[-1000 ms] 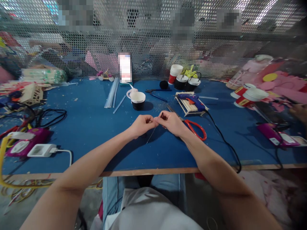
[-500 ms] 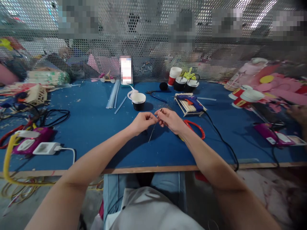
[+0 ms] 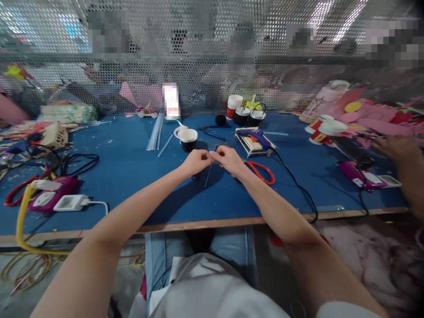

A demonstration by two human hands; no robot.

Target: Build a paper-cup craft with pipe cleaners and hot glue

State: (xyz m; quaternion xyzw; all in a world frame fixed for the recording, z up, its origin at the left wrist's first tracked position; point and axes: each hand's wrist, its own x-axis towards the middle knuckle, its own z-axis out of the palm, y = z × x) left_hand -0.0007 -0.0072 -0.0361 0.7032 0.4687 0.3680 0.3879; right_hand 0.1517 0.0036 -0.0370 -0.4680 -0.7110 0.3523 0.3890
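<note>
A black-and-white cup (image 3: 189, 146) stands on the worktop (image 3: 132, 176), at the left hand's (image 3: 197, 162) eleven o'clock. That hand pinches a thin wire (image 3: 208, 176) slanting toward seven. I cannot tell whether the adjacent right hand (image 3: 229, 160) grips. From it, a glue gun (image 3: 260, 138) lies at two o'clock.

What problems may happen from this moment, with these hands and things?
The thin greyish strand hanging where the left hand and right hand meet might slip from their pinch. The right hand could bump the red-handled scissors close to its wrist. A snag on the black cable could drag the blue glue gun off the pale wooden-stick frame.
</note>
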